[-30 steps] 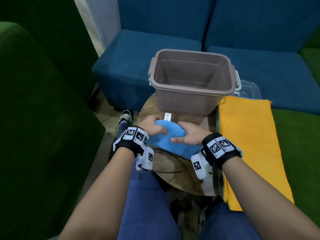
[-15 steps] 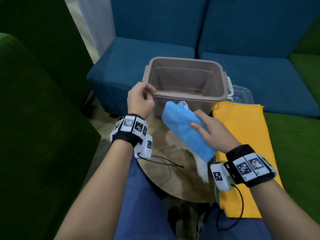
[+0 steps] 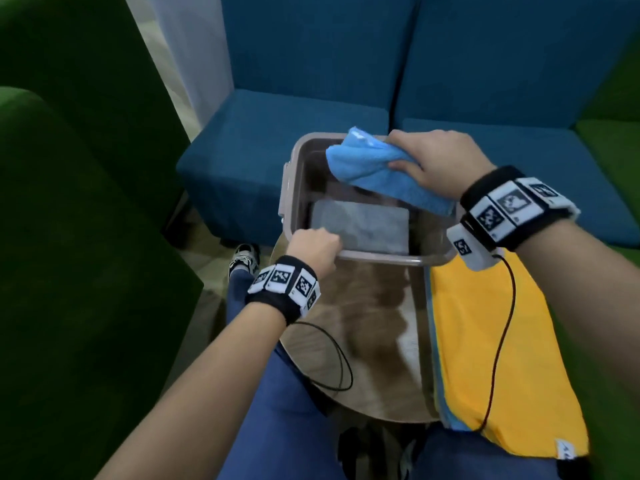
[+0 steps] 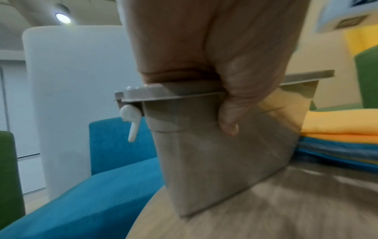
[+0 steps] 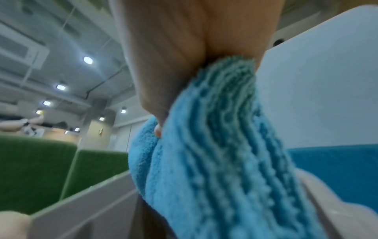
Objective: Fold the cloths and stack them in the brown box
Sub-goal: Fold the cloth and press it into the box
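Note:
The brown box [image 3: 289,188] stands on a round wooden table [image 3: 367,327]. A folded grey cloth [image 3: 360,230] lies flat on its bottom. My right hand [image 3: 426,161] grips a folded blue cloth [image 3: 374,171] and holds it in the air over the open box; in the right wrist view the blue cloth [image 5: 214,153] hangs from my fingers. My left hand [image 3: 313,247] grips the box's near rim, the thumb curled under the rim [image 4: 184,95] in the left wrist view. A stack of flat cloths with a yellow cloth [image 3: 491,341] on top lies to the right of the table.
A blue sofa [image 3: 311,126] runs behind the box. Green upholstery [image 3: 69,237] stands at the left and at the far right. A white latch [image 4: 131,119] hangs at the box's left end. Thin black cables [image 3: 332,362] trail from both wristbands.
My right hand has lifted the folded blue cloth off the table and carried it forward over the box. My left hand left the cloth and took hold of the box's near rim.

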`<action>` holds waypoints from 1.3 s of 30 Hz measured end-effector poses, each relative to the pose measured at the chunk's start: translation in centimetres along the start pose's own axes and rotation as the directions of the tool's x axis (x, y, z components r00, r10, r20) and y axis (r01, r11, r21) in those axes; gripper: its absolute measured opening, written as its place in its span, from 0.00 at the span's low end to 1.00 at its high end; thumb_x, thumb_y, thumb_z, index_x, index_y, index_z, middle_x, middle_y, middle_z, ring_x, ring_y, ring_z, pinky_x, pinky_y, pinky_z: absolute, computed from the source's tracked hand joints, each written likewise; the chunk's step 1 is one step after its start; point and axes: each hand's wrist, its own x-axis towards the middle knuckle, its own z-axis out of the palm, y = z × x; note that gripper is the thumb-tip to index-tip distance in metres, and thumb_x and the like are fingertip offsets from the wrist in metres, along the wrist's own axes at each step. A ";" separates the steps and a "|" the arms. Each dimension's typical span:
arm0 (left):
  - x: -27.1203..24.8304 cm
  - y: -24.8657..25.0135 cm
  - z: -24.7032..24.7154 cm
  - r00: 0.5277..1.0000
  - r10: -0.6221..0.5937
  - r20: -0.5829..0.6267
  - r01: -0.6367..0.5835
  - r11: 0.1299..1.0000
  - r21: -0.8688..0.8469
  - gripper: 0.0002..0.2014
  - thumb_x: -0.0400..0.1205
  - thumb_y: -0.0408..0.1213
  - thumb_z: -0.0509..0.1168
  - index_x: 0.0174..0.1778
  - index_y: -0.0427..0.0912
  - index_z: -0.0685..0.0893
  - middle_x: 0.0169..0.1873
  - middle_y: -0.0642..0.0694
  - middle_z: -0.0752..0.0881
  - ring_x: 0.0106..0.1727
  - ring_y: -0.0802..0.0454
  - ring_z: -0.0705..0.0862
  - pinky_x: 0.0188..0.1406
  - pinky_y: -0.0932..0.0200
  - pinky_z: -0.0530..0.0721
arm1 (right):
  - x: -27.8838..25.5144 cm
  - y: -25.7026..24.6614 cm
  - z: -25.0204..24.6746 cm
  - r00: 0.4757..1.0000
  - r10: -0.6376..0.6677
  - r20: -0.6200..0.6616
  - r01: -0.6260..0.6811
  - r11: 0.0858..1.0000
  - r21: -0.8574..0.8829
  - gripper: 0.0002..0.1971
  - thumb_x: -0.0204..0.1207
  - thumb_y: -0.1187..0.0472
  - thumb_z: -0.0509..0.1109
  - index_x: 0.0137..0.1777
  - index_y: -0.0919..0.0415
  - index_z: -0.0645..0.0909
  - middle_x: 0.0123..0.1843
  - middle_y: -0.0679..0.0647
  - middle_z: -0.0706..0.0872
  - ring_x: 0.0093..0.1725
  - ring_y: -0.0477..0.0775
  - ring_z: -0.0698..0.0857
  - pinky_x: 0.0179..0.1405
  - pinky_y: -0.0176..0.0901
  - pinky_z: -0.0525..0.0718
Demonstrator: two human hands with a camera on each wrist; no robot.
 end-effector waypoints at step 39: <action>-3.8 0.2 -1.6 0.991 0.116 0.072 -0.117 0.993 0.021 0.11 0.78 0.33 0.61 0.54 0.43 0.84 0.51 0.42 0.86 0.52 0.40 0.85 0.41 0.54 0.72 | 5.4 -2.4 3.7 0.727 -0.202 0.656 -0.129 0.898 0.420 0.14 0.84 0.70 0.61 0.68 0.61 0.77 0.57 0.52 0.84 0.57 0.52 0.82 0.57 0.41 0.76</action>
